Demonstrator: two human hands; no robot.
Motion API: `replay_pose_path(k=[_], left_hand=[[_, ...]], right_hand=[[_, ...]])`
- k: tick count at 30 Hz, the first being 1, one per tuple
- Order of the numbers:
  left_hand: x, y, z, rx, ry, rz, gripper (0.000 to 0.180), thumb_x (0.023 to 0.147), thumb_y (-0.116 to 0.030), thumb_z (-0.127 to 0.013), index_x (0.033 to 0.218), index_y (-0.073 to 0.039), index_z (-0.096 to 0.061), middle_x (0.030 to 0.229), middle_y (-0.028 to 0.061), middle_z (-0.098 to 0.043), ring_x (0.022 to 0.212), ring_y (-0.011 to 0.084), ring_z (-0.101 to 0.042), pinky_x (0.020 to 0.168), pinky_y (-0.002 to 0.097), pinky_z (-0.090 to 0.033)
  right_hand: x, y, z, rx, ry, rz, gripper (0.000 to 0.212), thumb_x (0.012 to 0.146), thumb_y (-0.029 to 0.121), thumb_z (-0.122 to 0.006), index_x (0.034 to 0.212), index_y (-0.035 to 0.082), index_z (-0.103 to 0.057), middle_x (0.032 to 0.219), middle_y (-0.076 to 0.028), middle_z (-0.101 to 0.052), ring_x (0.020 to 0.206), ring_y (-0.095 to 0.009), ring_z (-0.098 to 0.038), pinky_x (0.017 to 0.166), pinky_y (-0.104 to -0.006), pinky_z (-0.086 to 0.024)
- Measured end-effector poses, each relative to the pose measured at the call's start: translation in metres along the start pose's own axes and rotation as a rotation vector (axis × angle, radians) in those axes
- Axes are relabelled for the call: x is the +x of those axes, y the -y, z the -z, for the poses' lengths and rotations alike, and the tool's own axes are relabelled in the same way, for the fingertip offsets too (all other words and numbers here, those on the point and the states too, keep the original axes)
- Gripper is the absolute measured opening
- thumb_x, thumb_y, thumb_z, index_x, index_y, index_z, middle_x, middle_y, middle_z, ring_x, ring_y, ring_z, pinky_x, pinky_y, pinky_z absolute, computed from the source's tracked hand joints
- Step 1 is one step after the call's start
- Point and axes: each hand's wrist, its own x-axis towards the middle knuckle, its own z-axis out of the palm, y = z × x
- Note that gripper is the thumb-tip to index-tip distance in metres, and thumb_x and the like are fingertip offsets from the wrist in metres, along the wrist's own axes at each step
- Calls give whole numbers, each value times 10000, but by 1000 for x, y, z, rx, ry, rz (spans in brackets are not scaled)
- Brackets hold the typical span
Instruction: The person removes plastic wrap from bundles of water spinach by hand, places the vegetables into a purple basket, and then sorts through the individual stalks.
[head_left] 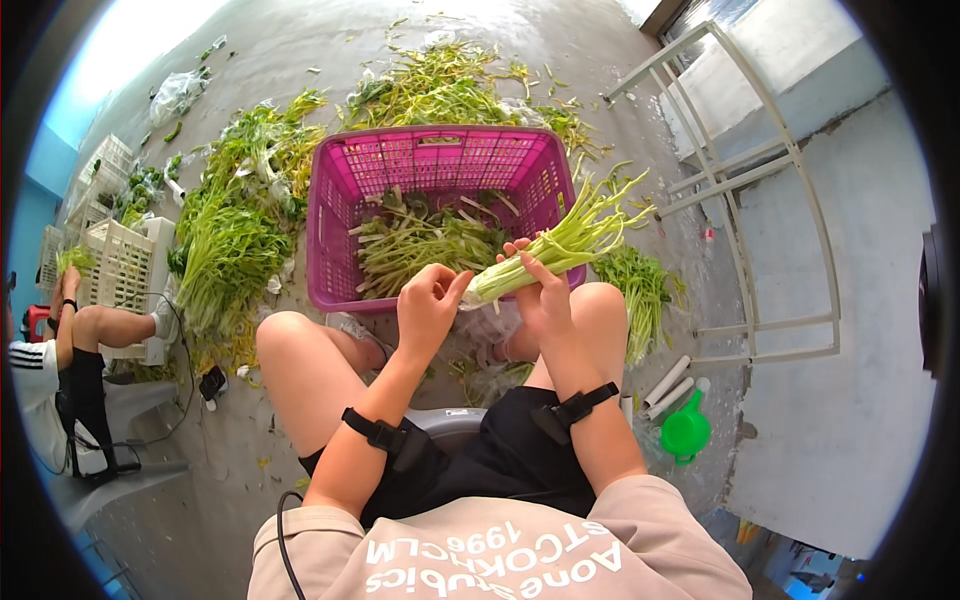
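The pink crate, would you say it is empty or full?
Partly full: green stalks lie inside the crate, well below its rim.

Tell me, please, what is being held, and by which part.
The right hand holds green stalks by their lower part; the left hand is at their pale base.

Stalks (430, 250) in basket (470, 170) | bunch (545, 255) near basket's right corner | heap (235, 250) left | frame (796, 157) right | crates (118, 262) far left, perhaps stacked
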Motion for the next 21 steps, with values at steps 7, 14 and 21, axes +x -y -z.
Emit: replay_pose_path(k=[7,14,21], left_hand=[[0,16,-4,64,175,110,220,826,-218,-735,861,-2,-716,709,103,-685,644,185,-661,633,328,-512],[3,9,3,304,234,141,238,754,-257,-730,826,-30,-745,763,158,-710,739,322,-702,710,398,-551],[2,32,6,406,341,228,281,666,-258,-759,743,11,-736,644,147,-676,623,242,-676,662,356,-540]], right_hand=[[-5,-7,-11,-201,60,10,506,881,-103,-625,1330,55,-455,1114,-99,-611,1124,-257,-612,1036,-421,-481],[-9,-14,-10,-397,78,68,502,867,-118,-627,1315,19,-444,1071,-87,-626,1053,-215,-636,938,-345,-499],[4,3,-7,-173,-20,150,437,869,-125,-610,1249,39,-469,1035,-85,-623,1014,-239,-642,943,-388,-517]])
